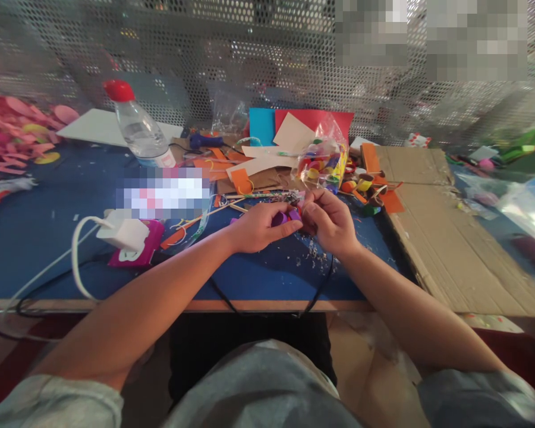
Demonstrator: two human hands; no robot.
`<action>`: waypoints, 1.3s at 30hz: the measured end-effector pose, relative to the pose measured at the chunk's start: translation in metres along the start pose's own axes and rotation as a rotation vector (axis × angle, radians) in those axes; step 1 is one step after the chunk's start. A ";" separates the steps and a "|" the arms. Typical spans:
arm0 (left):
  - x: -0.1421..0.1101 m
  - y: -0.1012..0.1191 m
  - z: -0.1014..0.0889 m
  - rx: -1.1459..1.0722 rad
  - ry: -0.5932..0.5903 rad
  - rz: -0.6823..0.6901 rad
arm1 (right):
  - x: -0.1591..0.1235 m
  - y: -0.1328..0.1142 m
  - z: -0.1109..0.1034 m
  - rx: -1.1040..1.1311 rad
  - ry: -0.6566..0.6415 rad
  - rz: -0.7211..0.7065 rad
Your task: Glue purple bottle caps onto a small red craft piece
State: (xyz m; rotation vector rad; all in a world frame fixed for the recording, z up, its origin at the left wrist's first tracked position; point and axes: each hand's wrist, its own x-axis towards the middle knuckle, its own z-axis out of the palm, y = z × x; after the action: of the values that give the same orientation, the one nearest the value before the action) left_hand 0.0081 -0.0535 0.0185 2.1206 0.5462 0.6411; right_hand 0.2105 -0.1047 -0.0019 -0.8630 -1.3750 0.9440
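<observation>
Over the middle of the blue table, my left hand [265, 227] is closed around a small purple curled piece [280, 219], with its thumb along the near side. My right hand [329, 221] meets it from the right, fingertips pinched together right beside the purple piece. A bit of red shows between the two hands; what the right fingers grip is hidden. Thin wooden sticks [238, 208] lie just behind my left hand. Whitish scraps [316, 252] are scattered on the table below my right hand.
A bottle with a red cap [145, 134] stands at back left, behind a magenta power strip [149, 241] with a white plug. Colourful rolls fill a clear bag [323, 163] at the back. Cardboard [463, 249] covers the right side. A black cable [321, 291] crosses the front edge.
</observation>
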 end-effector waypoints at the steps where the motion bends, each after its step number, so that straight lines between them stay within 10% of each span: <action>1: 0.000 0.000 0.001 -0.006 -0.004 -0.004 | 0.001 0.000 -0.001 0.015 0.018 -0.002; 20: 0.001 -0.008 0.001 -0.008 0.210 0.033 | -0.002 -0.007 -0.008 0.033 -0.059 -0.034; 39: 0.004 -0.007 -0.001 -0.164 0.175 -0.044 | 0.001 -0.005 -0.006 -0.048 -0.082 -0.061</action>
State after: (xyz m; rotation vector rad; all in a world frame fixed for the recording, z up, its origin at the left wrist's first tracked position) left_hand 0.0096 -0.0466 0.0141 1.9054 0.6124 0.8236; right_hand 0.2165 -0.1060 0.0030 -0.8208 -1.4912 0.9113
